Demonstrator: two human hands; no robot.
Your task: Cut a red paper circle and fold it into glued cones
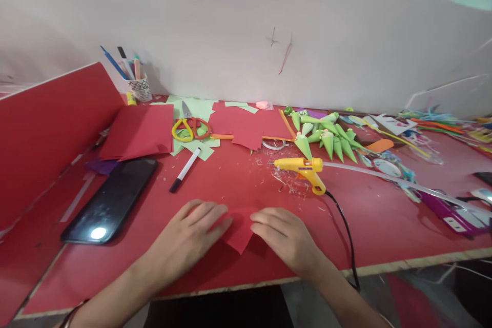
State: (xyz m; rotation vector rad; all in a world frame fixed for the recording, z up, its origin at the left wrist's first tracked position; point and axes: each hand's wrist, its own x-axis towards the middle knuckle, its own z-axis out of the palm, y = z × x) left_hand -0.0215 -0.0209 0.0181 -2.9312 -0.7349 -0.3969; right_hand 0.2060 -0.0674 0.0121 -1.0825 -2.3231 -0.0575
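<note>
A small piece of red paper (241, 230) lies on the red tabletop near its front edge, one corner pointing towards me. My left hand (194, 233) is at its left side, with bent fingers closed on the paper's edge. On the opposite side, my right hand (286, 236) has its fingers together at the right edge of the same sheet. The fingertips cover both side corners. Beyond my right hand rests a yellow hot glue gun (302, 166) with a glue stick in its back. A white marker with a black cap (185, 170) lies beyond my left hand.
A black phone (115, 200) lies at the left, before a stack of red paper (140, 130). Scissors (190, 125) sit on green paper scraps. Several green paper cones (326, 138) are piled at the back. The glue gun's black cord (346, 225) runs over the front edge.
</note>
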